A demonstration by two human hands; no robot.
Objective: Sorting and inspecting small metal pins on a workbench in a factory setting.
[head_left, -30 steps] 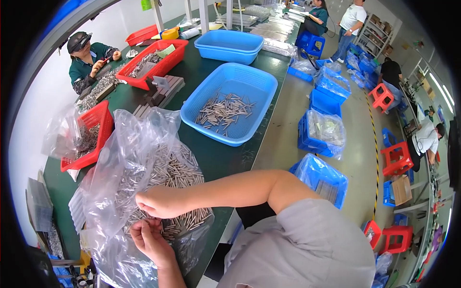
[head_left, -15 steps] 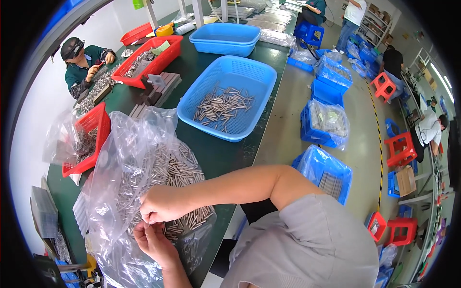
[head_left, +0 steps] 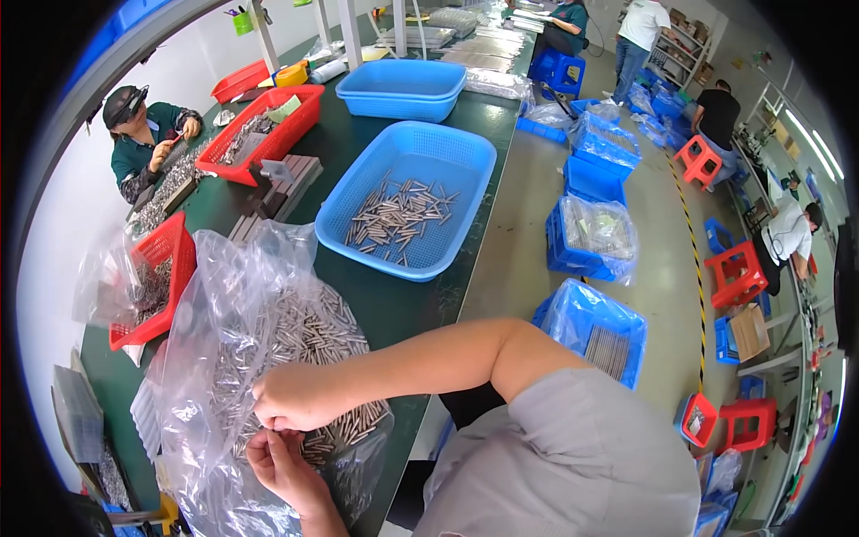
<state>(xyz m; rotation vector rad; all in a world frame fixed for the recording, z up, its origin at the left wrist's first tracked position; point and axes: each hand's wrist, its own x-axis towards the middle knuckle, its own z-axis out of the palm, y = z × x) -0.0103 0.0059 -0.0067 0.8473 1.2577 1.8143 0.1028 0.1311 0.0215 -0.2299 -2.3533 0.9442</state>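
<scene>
On the green table (head_left: pixel 403 318), a broad heap of slim metal pins (head_left: pixel 315 324) is lying loose, with a clear plastic bag (head_left: pixel 240 267) spreading under and partly over it. Each pin is looking small, stiff and smooth, so probably light, hard to damage and apt to roll or slip; a fingertip pinch across the middle of the shank should suit it best. The bag is looking limp and slick, likely to crumple under any push.

Over the near edge of the heap, the right hand (head_left: pixel 300 396) is curling palm-down, its fingers drawn together. Just below it, the left hand (head_left: pixel 284 465) is pointing its bunched, nearly closed fingertips up toward it. Whether either is gripping a pin, I cannot tell.

Beyond the bag, a light blue basket (head_left: pixel 431 168) is holding a smaller scatter of pins (head_left: pixel 403 215); two stacked blue baskets (head_left: pixel 403 106) are standing behind it. To the left, a red basket (head_left: pixel 185 255) is leaning, and farther off a co-worker (head_left: pixel 134 163) is handling something red.
</scene>
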